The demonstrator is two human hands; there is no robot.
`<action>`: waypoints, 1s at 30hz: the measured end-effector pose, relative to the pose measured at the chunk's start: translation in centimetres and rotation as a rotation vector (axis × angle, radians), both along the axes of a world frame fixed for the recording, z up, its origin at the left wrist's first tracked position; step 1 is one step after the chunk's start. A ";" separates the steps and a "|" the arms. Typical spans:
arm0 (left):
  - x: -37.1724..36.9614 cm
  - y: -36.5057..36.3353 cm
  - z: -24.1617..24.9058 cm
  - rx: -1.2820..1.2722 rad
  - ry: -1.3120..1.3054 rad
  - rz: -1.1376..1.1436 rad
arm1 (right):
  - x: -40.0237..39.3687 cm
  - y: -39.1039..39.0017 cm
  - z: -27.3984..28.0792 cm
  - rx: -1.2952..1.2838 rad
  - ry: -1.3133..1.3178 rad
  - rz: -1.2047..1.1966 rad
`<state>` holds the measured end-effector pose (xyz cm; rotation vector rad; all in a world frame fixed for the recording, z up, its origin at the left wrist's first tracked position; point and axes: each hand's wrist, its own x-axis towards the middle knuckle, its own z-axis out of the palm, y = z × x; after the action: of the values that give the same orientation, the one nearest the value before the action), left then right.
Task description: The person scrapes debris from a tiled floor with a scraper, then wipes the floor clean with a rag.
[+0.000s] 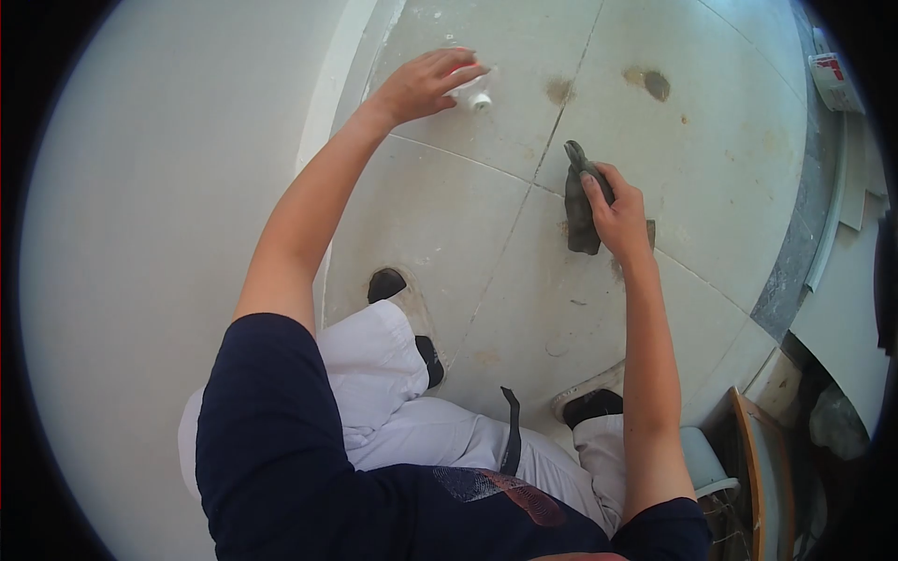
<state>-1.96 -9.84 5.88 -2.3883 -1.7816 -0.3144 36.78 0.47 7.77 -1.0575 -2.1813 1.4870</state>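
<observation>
So your left hand (426, 86) is up on the far left, fingers curled over a clear bottle (480, 99) with a whitish cap and a bit of red showing. Your right hand (615, 213) has a dark, crumpled cloth (581, 210) pinched under the thumb, over the tiled floor (505, 234). Two brownish stains (648, 83) mark the tiles past it, and a white bucket (835, 82) with red print sits far right.
</observation>
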 end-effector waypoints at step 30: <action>-0.8 -1.0 -0.7 0.088 -0.015 0.182 | -0.8 1.4 0.1 0.069 -0.081 -0.033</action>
<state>-2.79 -10.79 5.15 -2.1518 -1.9310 -0.3803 36.00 1.92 7.89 -1.1433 -2.2410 1.3678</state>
